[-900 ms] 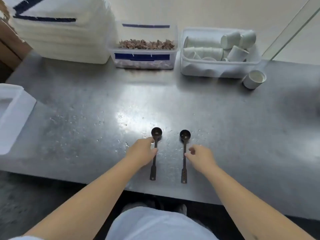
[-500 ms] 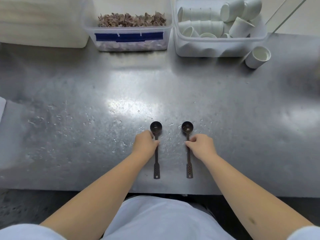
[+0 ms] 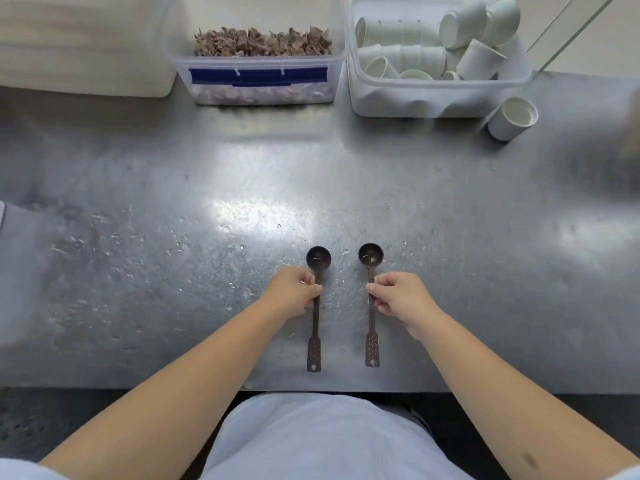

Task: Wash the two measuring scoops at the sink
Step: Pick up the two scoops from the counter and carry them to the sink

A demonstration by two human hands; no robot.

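Observation:
Two dark long-handled measuring scoops lie side by side on the wet steel counter [image 3: 138, 202], bowls pointing away from me. My left hand [image 3: 294, 292] is closed around the handle of the left scoop [image 3: 316, 327], just below its bowl. The right scoop [image 3: 371, 327] has my right hand [image 3: 401, 299] pinching its handle in the same spot. Both perforated handle ends stick out toward me near the counter's front edge. No sink shows in this view.
At the back stand a clear tub of dried brown pieces [image 3: 259, 64] and a clear tub of white paper cups [image 3: 436, 57]. One loose white cup [image 3: 514, 118] lies to the right of it. A white box [image 3: 83, 43] fills the back left.
Both hands have closed on the scoop handles, having only been touching them before. The camera has tilted down and moved closer to the counter.

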